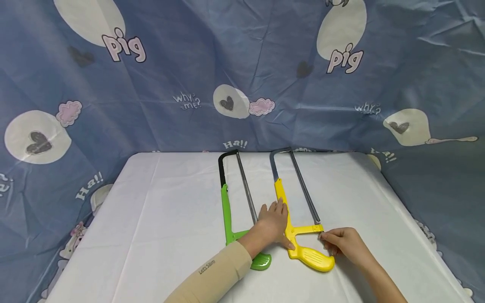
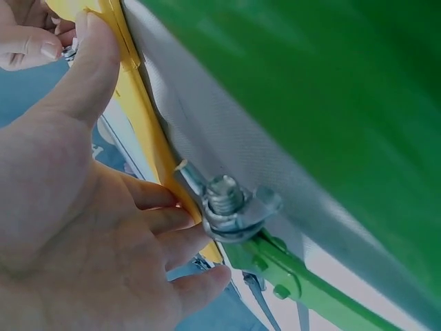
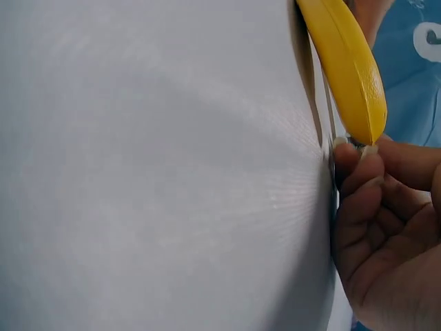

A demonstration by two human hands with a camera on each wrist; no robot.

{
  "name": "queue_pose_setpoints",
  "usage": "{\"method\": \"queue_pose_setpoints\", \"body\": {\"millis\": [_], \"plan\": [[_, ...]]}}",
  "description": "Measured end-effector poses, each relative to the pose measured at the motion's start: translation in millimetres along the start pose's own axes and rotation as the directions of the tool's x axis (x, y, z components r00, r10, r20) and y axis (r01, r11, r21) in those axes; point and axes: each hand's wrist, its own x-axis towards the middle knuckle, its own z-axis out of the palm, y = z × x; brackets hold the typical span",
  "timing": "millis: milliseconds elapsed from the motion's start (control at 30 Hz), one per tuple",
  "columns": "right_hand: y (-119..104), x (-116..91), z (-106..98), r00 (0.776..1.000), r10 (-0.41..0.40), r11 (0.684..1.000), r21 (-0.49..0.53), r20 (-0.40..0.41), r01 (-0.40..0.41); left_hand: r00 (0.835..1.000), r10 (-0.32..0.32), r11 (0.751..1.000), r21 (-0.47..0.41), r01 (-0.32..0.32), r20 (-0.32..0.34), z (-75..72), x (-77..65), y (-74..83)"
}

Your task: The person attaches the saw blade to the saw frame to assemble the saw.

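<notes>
A yellow hacksaw [image 1: 312, 256] lies on the white table, blade on its right side. My left hand [image 1: 273, 223] rests on its frame, fingers fairly straight along the yellow bar and thumb on it near the handle. With thumb and fingertips, my right hand [image 1: 342, 242] pinches the small metal wing nut [image 2: 71, 49] at the handle end of the blade; the fingers mostly cover it. To the left lies a green hacksaw [image 1: 226, 210], partly hidden under my left forearm. Its own wing nut [image 2: 231, 207] shows close up in the left wrist view.
The white-covered table [image 1: 170, 202] reaches back to a blue printed cloth [image 1: 174, 63] that hangs behind and at the sides. Both saws point their far ends at the table's back edge. My left forearm crosses over the green handle [image 1: 261, 261].
</notes>
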Motion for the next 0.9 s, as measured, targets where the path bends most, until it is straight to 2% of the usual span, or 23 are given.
{"method": "queue_pose_setpoints", "body": {"millis": [133,367,467,567,700,800,900], "plan": [[-0.5,1.9,-3.4,0.998,0.009,0.997,0.074,0.057,-0.013,1.0,-0.002,1.0,0.007,0.002,-0.006,-0.1,0.1,0.3],[-0.4,4.3,-5.3,0.997,-0.005,0.998,0.069,0.079,-0.001,1.0,-0.001,1.0,0.027,0.002,-0.009,-0.4,0.8,0.5],[-2.7,2.8,-6.2,0.998,0.006,1.0,0.007,0.056,-0.007,1.0,-0.004,1.0,0.025,0.004,-0.005,-0.3,1.2,0.3],[-6.7,-1.5,-9.4,1.0,0.011,0.99,-0.142,0.017,-0.008,1.0,0.003,1.0,0.012,-0.003,-0.004,0.1,1.6,0.7],[-10.9,-6.7,-12.2,0.997,-0.077,0.93,-0.362,-0.017,0.066,1.0,0.005,1.0,0.005,-0.005,-0.003,0.0,1.2,1.5],[-14.6,-9.5,-8.2,0.982,-0.188,0.877,-0.454,-0.028,0.155,1.0,-0.001,1.0,0.017,0.001,0.0,0.2,0.7,1.4],[-19.3,-13.0,-2.2,0.962,-0.269,0.816,-0.54,-0.04,0.206,1.0,0.0,1.0,0.024,0.0,0.003,0.9,1.3,1.3]]}}
